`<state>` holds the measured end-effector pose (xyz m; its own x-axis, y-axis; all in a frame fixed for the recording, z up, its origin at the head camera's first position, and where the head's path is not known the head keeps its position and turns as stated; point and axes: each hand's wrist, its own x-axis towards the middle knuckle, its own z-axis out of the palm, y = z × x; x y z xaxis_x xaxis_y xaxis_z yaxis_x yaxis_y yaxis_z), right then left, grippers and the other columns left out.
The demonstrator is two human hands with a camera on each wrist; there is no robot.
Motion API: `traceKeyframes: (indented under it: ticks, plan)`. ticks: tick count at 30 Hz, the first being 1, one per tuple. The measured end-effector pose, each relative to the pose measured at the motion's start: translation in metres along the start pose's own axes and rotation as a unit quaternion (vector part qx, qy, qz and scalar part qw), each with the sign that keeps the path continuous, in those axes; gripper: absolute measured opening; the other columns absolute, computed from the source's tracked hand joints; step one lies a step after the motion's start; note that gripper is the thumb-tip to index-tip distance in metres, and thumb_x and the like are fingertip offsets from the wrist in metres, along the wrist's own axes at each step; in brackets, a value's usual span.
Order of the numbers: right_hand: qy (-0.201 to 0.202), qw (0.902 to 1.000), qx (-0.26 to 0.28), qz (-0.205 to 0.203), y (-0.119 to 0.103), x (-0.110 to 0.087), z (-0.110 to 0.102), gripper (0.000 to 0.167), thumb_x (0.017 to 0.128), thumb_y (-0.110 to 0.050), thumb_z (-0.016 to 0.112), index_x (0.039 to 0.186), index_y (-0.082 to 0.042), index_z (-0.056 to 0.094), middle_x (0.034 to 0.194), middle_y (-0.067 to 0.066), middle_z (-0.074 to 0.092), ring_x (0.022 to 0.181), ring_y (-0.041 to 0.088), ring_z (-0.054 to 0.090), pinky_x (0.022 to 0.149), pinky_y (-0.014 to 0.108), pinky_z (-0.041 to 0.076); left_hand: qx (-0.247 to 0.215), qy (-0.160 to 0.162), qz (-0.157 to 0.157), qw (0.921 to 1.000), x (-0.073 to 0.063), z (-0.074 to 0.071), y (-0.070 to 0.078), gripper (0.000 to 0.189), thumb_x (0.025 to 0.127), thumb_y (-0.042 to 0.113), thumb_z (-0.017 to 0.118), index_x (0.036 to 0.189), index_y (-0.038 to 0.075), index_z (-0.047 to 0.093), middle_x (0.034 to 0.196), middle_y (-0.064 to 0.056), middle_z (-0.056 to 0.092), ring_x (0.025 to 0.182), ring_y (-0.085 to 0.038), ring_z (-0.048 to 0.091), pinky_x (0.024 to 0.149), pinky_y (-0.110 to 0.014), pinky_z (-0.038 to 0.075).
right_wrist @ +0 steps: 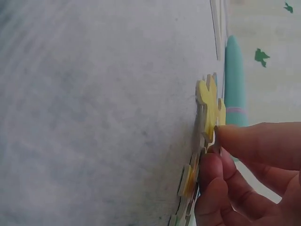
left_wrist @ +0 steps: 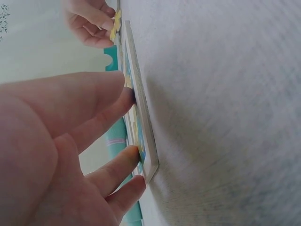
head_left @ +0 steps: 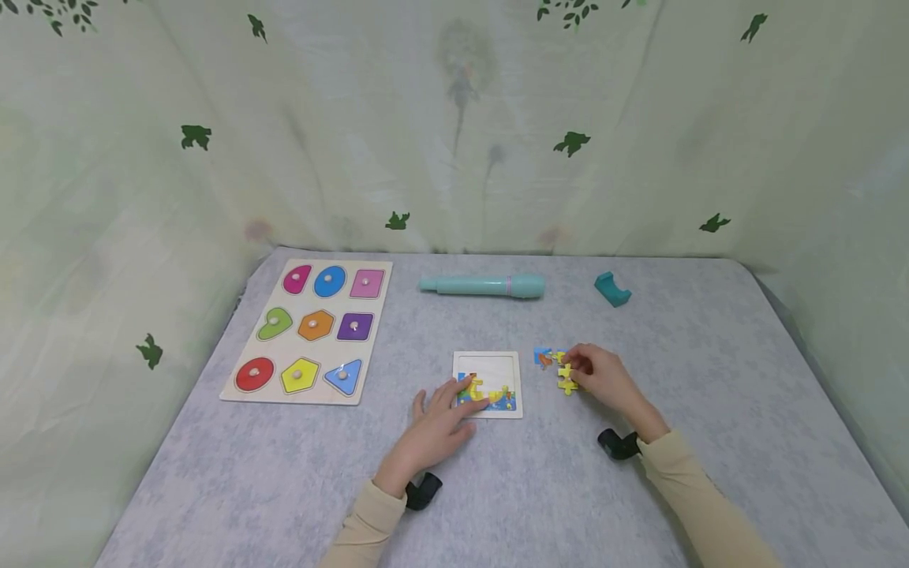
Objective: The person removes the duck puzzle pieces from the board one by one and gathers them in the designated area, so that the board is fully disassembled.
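Observation:
A small square jigsaw tray [head_left: 500, 366] lies on the table, with blue and yellow pieces [head_left: 503, 399] fitted along its lower part. My left hand [head_left: 429, 434] rests on the tray's left side, fingers spread and mostly straight; in the left wrist view its fingertips reach the rim and pieces. To the right, my right hand [head_left: 604, 380] pinches a yellow jigsaw piece [right_wrist: 207, 110] between thumb and fingers, low over the table. Other loose pieces lie under and beside those fingers, including a blue one [head_left: 543, 356] with an orange-red figure. The fingers partly hide this group.
A wooden shape board [head_left: 379, 315] with knobbed coloured shapes lies at the left. Behind the tray is a teal, pen-shaped object [head_left: 469, 285]. A dark teal notched block [head_left: 611, 289] sits at the back right. Curtains [head_left: 454, 181] hang behind the table's far edge.

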<state>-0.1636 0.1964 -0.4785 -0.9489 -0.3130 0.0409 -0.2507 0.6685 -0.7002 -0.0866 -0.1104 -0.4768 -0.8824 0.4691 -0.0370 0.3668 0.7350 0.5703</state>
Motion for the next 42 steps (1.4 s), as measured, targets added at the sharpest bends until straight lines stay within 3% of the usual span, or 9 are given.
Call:
traceKeyframes:
  ticks: [11,18,21,27,32,36,42]
  plan:
    - [0.009,0.9984,-0.050,-0.026,-0.002,0.002,0.003,0.015,0.081,0.012,0.064,0.092,0.001,0.064,0.081,0.004,0.058,0.073,0.018,0.053,0.065,0.033,0.046,-0.004,0.006,0.008,0.9999,-0.001,0.000,0.000,0.038,0.097,0.020,0.057,0.135,0.018,0.058,0.153,-0.010,0.029,0.140,-0.036,0.020,0.103,-0.068,0.004]
    - [0.035,0.9993,-0.004,-0.013,-0.010,0.005,0.005,0.011,0.086,0.007,0.061,0.093,0.000,0.064,0.083,0.006,0.061,0.074,0.020,0.054,0.066,0.035,0.046,0.003,-0.005,0.013,0.9999,-0.001,-0.002,-0.001,0.039,0.098,0.021,0.056,0.136,0.018,0.056,0.153,-0.011,0.028,0.140,-0.036,0.020,0.103,-0.068,0.004]
    - [0.020,0.9994,0.019,-0.020,-0.020,0.010,0.011,0.009,0.089,0.003,0.061,0.096,-0.001,0.065,0.088,0.006,0.064,0.077,0.020,0.056,0.069,0.035,0.048,0.004,-0.009,0.013,0.9999,-0.001,-0.003,-0.001,0.039,0.098,0.020,0.056,0.137,0.018,0.055,0.153,-0.011,0.027,0.140,-0.036,0.019,0.103,-0.068,0.004]
    - [-0.052,0.9969,0.049,-0.033,-0.051,0.025,0.034,0.008,0.092,-0.002,0.061,0.098,-0.003,0.066,0.091,0.003,0.063,0.082,0.018,0.056,0.076,0.035,0.048,0.002,-0.007,0.026,0.9996,-0.004,-0.003,-0.005,0.040,0.097,0.020,0.056,0.137,0.018,0.055,0.153,-0.011,0.027,0.140,-0.036,0.019,0.104,-0.066,0.006]
    - [-0.097,0.9901,0.064,-0.079,-0.073,0.035,0.053,0.011,0.090,0.000,0.061,0.099,-0.002,0.067,0.092,0.004,0.063,0.081,0.016,0.055,0.075,0.033,0.048,0.009,0.007,0.025,0.9996,-0.010,-0.005,-0.010,0.038,0.097,0.019,0.057,0.135,0.015,0.057,0.151,-0.012,0.031,0.140,-0.037,0.019,0.103,-0.068,0.010]
    - [-0.115,0.9846,0.071,-0.112,-0.082,0.040,0.066,0.018,0.087,0.006,0.057,0.102,0.001,0.066,0.097,0.008,0.064,0.081,0.017,0.056,0.074,0.030,0.048,0.014,0.005,0.015,0.9998,-0.015,-0.009,-0.011,0.038,0.098,0.019,0.056,0.135,0.015,0.057,0.149,-0.012,0.033,0.140,-0.039,0.019,0.102,-0.068,0.012]
    - [-0.119,0.9848,0.057,-0.113,-0.085,0.046,0.078,0.022,0.085,0.009,0.055,0.102,0.000,0.066,0.097,0.007,0.064,0.081,0.015,0.055,0.074,0.028,0.048,0.021,-0.003,0.009,0.9997,-0.018,-0.011,-0.010,0.039,0.098,0.019,0.055,0.137,0.015,0.055,0.149,-0.012,0.034,0.138,-0.039,0.023,0.102,-0.068,0.014]
